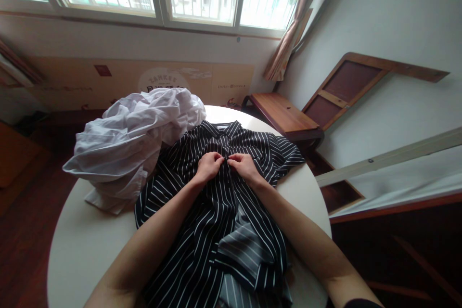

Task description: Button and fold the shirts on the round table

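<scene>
A black shirt with white stripes (216,211) lies front up across a round white table, its collar pointing toward the window. My left hand (210,165) pinches the shirt's front edge just below the collar. Facing it, my right hand (244,167) pinches the other front edge, the fingertips of both hands nearly meeting at the middle. Any button between the fingers is too small to make out. Lower down, the right front panel is folded back and shows its greyer inner side.
Crumpled white cloth (137,125) is heaped on the left of the table (72,245). A wooden bench or low table (283,111) stands behind at the right, near the curtain (288,38). A large printed cardboard panel (231,77) leans below the window.
</scene>
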Tool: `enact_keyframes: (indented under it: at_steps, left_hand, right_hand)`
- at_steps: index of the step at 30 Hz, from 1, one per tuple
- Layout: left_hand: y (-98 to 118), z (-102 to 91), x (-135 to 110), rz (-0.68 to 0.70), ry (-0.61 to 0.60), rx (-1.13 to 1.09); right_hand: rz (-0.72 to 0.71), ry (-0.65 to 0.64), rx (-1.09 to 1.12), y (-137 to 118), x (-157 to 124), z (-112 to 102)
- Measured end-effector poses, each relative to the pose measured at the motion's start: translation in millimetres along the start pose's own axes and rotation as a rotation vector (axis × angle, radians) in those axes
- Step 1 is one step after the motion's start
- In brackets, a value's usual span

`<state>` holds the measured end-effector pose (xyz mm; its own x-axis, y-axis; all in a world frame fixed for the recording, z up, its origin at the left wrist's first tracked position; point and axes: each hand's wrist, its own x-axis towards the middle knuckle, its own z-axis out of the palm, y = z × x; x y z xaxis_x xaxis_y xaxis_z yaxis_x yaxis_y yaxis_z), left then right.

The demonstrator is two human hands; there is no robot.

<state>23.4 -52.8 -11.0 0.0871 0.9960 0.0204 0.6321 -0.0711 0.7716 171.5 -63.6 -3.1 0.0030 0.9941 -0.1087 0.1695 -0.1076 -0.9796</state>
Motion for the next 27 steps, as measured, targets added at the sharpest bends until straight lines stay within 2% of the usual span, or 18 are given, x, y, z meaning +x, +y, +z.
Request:
enact_keyframes:
  at_steps: [6, 10, 14, 21, 27]
  left_hand:
    - [2.9, -1.7, -1.1, -0.029, -0.013, 0.05]
    - [2.8, -2.2, -1.5, -0.034, -0.022, 0.049]
    - [1.5, -1.5, -1.4, -0.039, -0.017, 0.017]
    - [8.3, -2.4, -4.1, -0.061, 0.012, -0.057]
    - [9.2, -0.1, -4.2, -0.062, 0.052, -0.155]
  right_hand:
    - [0.085, -0.087, 0.087, -3.9, 0.6, -4.1]
    - [0.027, -0.103, 0.077, -1.7, 1.7, -4.2]
    - [-0.083, -0.056, -0.073, -0.1, 1.6, -0.7]
    - [-0.305, 0.167, -0.545, -4.6, -7.1, 6.0]
    - [-0.363, 0.208, -0.661, -5.9, -15.8, 11.3]
